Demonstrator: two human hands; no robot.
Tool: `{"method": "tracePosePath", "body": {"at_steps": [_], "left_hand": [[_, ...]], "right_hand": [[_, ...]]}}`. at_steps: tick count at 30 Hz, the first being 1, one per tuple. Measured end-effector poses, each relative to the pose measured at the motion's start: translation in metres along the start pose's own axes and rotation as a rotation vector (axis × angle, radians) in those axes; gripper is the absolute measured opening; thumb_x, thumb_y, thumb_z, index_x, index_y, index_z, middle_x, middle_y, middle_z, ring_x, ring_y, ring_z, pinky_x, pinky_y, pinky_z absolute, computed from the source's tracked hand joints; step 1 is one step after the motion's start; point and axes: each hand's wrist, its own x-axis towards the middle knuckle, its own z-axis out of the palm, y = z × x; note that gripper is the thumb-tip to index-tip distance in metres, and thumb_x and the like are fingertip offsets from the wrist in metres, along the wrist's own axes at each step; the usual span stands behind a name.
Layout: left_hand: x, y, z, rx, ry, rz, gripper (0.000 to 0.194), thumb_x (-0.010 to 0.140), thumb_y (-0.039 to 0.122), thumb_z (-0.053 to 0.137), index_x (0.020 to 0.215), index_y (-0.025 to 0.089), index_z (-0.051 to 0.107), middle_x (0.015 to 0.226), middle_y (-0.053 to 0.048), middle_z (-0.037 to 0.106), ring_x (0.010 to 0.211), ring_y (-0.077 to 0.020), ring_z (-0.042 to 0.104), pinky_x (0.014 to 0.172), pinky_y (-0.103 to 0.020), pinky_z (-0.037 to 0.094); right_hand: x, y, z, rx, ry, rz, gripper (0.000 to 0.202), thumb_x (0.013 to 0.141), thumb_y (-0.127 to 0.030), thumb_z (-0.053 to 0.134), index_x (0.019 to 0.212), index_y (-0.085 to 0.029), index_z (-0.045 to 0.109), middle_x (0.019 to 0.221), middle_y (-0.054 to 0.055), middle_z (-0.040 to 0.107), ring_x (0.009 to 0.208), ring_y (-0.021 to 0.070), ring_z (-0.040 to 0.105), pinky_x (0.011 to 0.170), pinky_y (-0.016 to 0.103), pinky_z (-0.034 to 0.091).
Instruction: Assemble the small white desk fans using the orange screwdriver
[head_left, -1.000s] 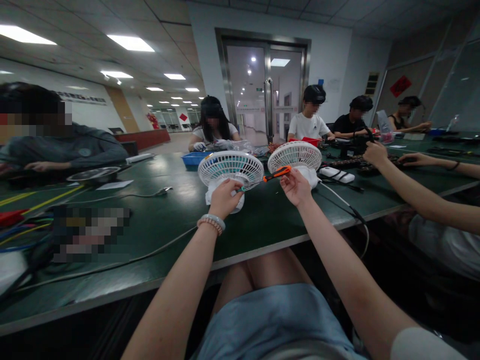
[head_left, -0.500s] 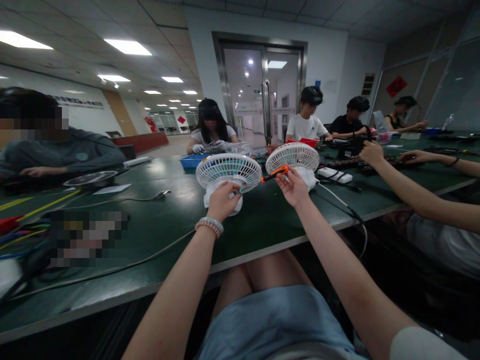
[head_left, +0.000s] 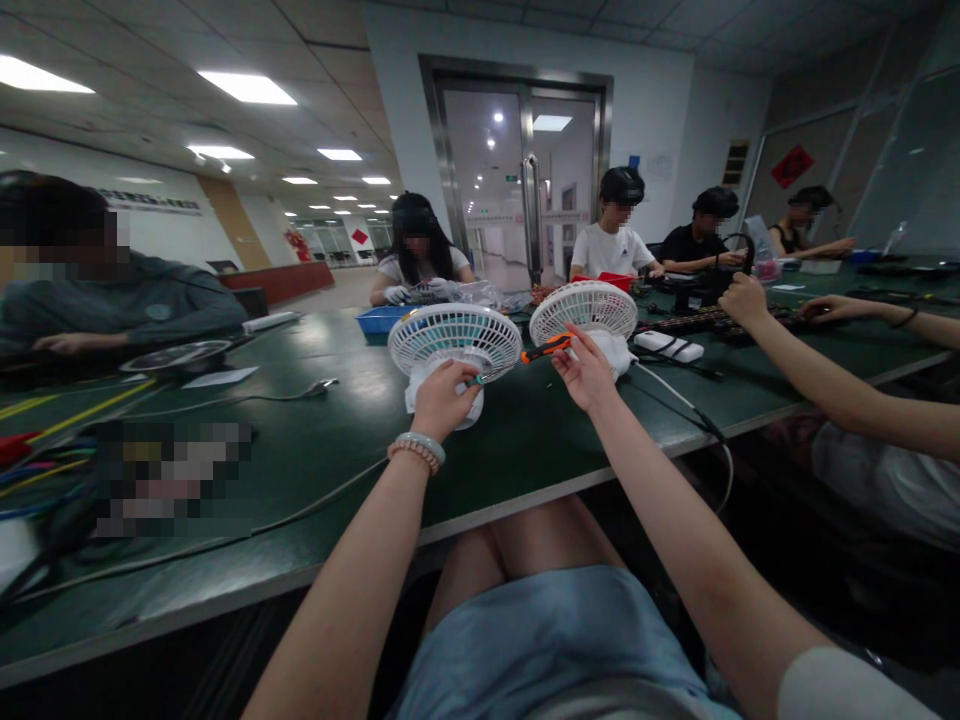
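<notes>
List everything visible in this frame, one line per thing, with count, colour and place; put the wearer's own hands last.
table: one, dark green, across the view
fans: two, white grilles, side by side at table centre
screwdriver: one, orange handle, between the fans
blue tray: one, behind the left fan
cables: grey and black, across the table
white power strip: one, right of the fans
co-workers: several, seated around the table
bracelet: one, pale beads, left wrist
left hand: on the left fan's base
right hand: holding the screwdriver
</notes>
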Motion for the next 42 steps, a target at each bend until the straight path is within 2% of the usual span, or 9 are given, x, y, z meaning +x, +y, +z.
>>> {"method": "tracePosePath", "body": {"at_steps": [4, 11, 21, 31, 37, 42], "left_hand": [[-0.0003, 0.0004, -0.0003, 0.017, 0.001, -0.012, 0.019, 0.074, 0.028, 0.055, 0.091, 0.022, 0.06, 0.086, -0.002, 0.067, 0.095, -0.0191, 0.059, 0.087, -0.034, 0.046], [-0.0003, 0.0002, 0.0004, 0.0, 0.008, -0.017, 0.019, 0.074, 0.028, 0.054, 0.092, 0.022, 0.059, 0.088, -0.002, 0.067, 0.095, -0.0189, 0.06, 0.088, -0.035, 0.046], [-0.0005, 0.0009, 0.0, -0.004, 0.006, -0.01, 0.018, 0.074, 0.027, 0.054, 0.091, 0.022, 0.059, 0.088, -0.002, 0.066, 0.099, -0.0192, 0.058, 0.09, -0.034, 0.045], [-0.0004, 0.0028, -0.0006, -0.003, -0.004, -0.023, 0.019, 0.074, 0.027, 0.054, 0.091, 0.022, 0.059, 0.088, -0.002, 0.066, 0.098, -0.0195, 0.058, 0.089, -0.035, 0.045], [-0.0004, 0.0014, -0.0001, 0.0, -0.001, -0.02, 0.018, 0.074, 0.027, 0.054, 0.091, 0.023, 0.059, 0.087, -0.002, 0.066, 0.1, -0.0198, 0.057, 0.091, -0.035, 0.045], [-0.0002, 0.0004, 0.0009, -0.003, 0.01, -0.01, 0.019, 0.073, 0.028, 0.055, 0.091, 0.023, 0.059, 0.086, -0.002, 0.066, 0.1, -0.0197, 0.057, 0.091, -0.035, 0.044]], "right_hand": [[0.0004, -0.0006, 0.0003, 0.007, 0.024, 0.009, 0.026, 0.073, -0.015, 0.058, 0.098, -0.023, 0.059, 0.076, -0.004, 0.065, 0.064, 0.0057, 0.062, 0.065, 0.02, 0.053], [0.0045, 0.0027, -0.0016, -0.025, 0.029, -0.016, 0.024, 0.072, -0.019, 0.063, 0.095, -0.022, 0.061, 0.067, -0.006, 0.061, 0.052, 0.0026, 0.053, 0.053, 0.015, 0.047], [0.002, 0.0014, -0.0001, -0.01, 0.053, -0.021, 0.022, 0.075, -0.019, 0.056, 0.096, -0.019, 0.06, 0.071, -0.002, 0.064, 0.056, 0.0046, 0.056, 0.057, 0.018, 0.049], [-0.0003, 0.002, 0.0006, -0.068, 0.013, -0.048, 0.029, 0.073, -0.022, 0.06, 0.102, -0.026, 0.057, 0.069, -0.006, 0.063, 0.057, 0.005, 0.059, 0.057, 0.018, 0.049], [0.001, 0.0009, -0.0003, -0.018, 0.017, -0.031, 0.031, 0.072, -0.012, 0.057, 0.101, -0.024, 0.06, 0.074, -0.005, 0.064, 0.061, 0.0041, 0.06, 0.062, 0.018, 0.051], [0.0025, 0.0012, -0.0018, -0.036, 0.02, -0.047, 0.03, 0.071, -0.015, 0.06, 0.1, -0.023, 0.062, 0.066, -0.007, 0.062, 0.057, 0.0035, 0.058, 0.058, 0.016, 0.049]]}}
